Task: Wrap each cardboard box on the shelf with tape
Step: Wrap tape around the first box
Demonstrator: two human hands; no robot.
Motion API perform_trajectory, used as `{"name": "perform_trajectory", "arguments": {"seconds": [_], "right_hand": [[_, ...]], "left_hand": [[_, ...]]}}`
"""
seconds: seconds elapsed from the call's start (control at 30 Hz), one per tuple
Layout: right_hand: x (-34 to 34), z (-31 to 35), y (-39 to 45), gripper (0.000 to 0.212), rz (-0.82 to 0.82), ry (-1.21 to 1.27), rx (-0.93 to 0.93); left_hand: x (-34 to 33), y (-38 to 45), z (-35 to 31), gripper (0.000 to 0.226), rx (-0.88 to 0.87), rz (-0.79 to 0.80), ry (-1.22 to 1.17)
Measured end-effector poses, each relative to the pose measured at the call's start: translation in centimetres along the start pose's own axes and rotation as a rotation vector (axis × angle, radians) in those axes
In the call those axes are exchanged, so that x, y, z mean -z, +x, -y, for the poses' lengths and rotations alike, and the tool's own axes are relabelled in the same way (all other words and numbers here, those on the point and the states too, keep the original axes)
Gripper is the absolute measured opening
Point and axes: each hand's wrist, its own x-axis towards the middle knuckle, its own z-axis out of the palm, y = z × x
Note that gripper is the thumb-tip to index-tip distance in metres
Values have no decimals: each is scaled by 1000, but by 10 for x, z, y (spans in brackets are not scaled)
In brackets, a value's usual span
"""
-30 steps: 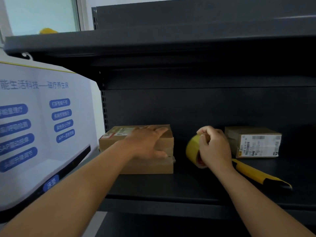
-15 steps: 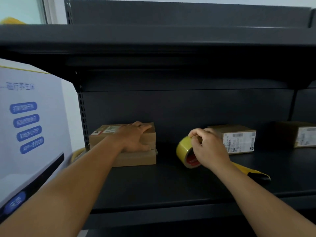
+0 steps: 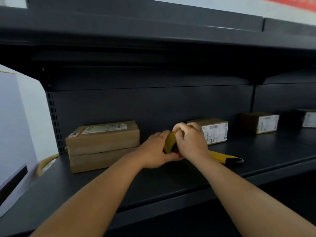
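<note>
One tape roll, yellowish, upright on the dark shelf, gripped from both sides. Left hand cupped round its left face and underside; right hand curled over its top and right face. Left of the roll, two flat cardboard boxes, one stacked on the other. Right of the roll, three small labelled boxes: one just behind the right hand, one farther along, one cut off at the frame edge. One yellow-and-black cutter just right of the roll.

Both hands hide most of the tape roll; the farthest box is cut off.
</note>
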Motion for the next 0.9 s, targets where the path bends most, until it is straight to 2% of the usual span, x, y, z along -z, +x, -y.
{"name": "perform_trajectory", "arguments": {"seconds": [0.1,0.23,0.43,0.7,0.9], "right_hand": [[1,1,-4,19,-35,60,-6],[15,-4,-2,20,-12,186,-26],[46,-12,15,18,1,319,27],[102,-72,59,23,114,429,132],[152,-141,87,18,263,504,144]], "left_hand": [[-11,6,0,73,70,-91,-147],[-10,13,-4,42,42,-169,-234],[-1,29,-30,41,19,-257,-282],[-17,78,-87,29,33,-220,-393],[-41,131,-139,43,37,-171,-347]]}}
